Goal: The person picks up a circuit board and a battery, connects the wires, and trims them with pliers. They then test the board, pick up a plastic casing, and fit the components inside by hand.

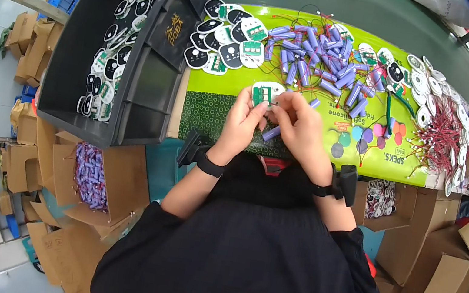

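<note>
- Right now both hands meet over the near edge of the tabletop [389, 24], just in front of the person's chest.
- Left hand [242, 124]: fingers pressed together on a small white board [266, 92] with a green circuit part, pinching its lower edge and holding it face-up.
- Right hand [300, 129]: fingers curled in, tips pinching at the board's right edge; a purple cell [271, 133] sticks out beneath the palm — whether the hand grips it or it merely hangs from a wire, I cannot tell.
- Both wrists carry black bands.
- Green mat [338, 111] lies under the hands, spread across the tabletop.
- Pile of purple cells [321, 62] with thin wires sits on the mat just beyond the hands.
- White and black oval boards [227, 38] lie in a loose heap to the left of that pile.
- Black bin [81, 30] stands at the left, with more oval boards along its floor.
- Further boards with red wires [446, 128] crowd the right end of the mat.
- Cardboard box [124, 184] holding purple cells sits below the bin, beside the left forearm.
</note>
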The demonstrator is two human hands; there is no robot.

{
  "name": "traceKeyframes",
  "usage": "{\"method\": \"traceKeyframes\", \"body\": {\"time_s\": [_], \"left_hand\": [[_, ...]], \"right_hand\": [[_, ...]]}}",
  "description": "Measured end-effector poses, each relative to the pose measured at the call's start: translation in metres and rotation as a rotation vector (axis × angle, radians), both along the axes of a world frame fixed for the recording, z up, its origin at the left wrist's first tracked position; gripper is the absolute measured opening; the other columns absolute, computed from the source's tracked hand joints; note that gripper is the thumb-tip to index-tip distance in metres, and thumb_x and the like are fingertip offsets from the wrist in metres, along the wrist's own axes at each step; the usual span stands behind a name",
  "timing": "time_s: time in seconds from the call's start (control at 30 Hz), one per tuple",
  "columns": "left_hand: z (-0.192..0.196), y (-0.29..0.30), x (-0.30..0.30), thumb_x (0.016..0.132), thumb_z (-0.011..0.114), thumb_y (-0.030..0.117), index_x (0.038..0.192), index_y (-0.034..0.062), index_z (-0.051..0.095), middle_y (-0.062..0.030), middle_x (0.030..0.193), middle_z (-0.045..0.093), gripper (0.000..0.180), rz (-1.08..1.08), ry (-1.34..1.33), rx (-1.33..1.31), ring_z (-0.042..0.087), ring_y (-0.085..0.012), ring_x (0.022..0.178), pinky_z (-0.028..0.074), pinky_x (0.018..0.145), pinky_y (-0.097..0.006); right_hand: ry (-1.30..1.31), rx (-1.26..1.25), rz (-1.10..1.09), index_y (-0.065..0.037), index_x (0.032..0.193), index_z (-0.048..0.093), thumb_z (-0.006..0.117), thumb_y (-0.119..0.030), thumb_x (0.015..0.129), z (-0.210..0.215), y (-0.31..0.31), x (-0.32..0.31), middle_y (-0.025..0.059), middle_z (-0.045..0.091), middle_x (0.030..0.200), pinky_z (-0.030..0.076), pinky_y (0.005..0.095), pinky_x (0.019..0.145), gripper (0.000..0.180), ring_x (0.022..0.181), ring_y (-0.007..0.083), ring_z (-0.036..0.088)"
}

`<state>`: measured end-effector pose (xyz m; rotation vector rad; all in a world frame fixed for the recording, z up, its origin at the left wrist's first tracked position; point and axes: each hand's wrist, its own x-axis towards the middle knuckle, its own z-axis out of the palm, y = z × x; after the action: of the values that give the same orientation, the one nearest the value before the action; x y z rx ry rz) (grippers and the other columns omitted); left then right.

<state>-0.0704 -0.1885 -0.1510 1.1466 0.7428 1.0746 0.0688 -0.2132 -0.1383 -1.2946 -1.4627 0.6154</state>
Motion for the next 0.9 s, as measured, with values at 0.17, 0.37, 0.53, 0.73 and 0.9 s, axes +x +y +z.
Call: {"method": "traceKeyframes", "body": {"time_s": [0.17,0.37,0.53,0.73,0.9], "left_hand": [[0.005,-0.001,-0.007,0.092,0.051,0.008,0.112,-0.0038,0.046,-0.0119,0.100,0.062,0.024,0.059,-0.076,-0.129,0.064,-0.0144,0.078,0.045,0.057,-0.021],[0.015,-0.004,-0.007,0.090,0.056,0.008,0.107,-0.0039,0.052,-0.0109,0.096,0.064,0.022,0.094,-0.092,-0.180,0.064,-0.0142,0.078,0.045,0.057,-0.021],[0.015,-0.001,-0.013,0.089,0.055,0.007,0.107,-0.0029,0.053,-0.0119,0.094,0.064,0.020,0.038,-0.193,-0.274,0.064,-0.0147,0.079,0.047,0.059,-0.021],[0.019,-0.002,-0.017,0.089,0.055,0.007,0.106,-0.0025,0.055,-0.0115,0.094,0.064,0.019,-0.014,-0.172,-0.260,0.064,-0.0141,0.080,0.048,0.061,-0.022],[0.023,-0.004,-0.015,0.089,0.055,0.007,0.105,-0.0030,0.055,-0.0117,0.095,0.064,0.019,-0.008,-0.168,-0.246,0.063,-0.0139,0.079,0.049,0.062,-0.022]], "right_hand": [[-0.004,-0.157,0.020,-0.001,0.091,0.058,0.067,-0.001,0.079,0.008,-0.015,0.012,-0.0031,0.056,0.068,0.037,0.0172,0.048,0.015,0.054,0.0011,0.046],[0.102,-0.132,0.038,-0.001,0.091,0.059,0.067,0.000,0.077,0.007,-0.020,0.008,-0.0040,0.056,0.066,0.036,0.0164,0.048,0.016,0.053,0.0006,0.045],[0.086,-0.130,0.059,-0.001,0.091,0.059,0.068,0.000,0.077,0.008,-0.020,0.005,-0.0032,0.057,0.068,0.036,0.0167,0.048,0.017,0.055,0.0007,0.046],[0.090,-0.119,0.070,-0.002,0.092,0.058,0.068,-0.001,0.078,0.004,-0.024,0.007,-0.0028,0.057,0.068,0.037,0.0169,0.049,0.017,0.055,0.0012,0.047],[0.079,-0.113,0.063,-0.002,0.092,0.058,0.069,-0.002,0.077,0.009,-0.025,0.009,-0.0017,0.058,0.069,0.038,0.0173,0.049,0.018,0.055,0.0023,0.047]]}}
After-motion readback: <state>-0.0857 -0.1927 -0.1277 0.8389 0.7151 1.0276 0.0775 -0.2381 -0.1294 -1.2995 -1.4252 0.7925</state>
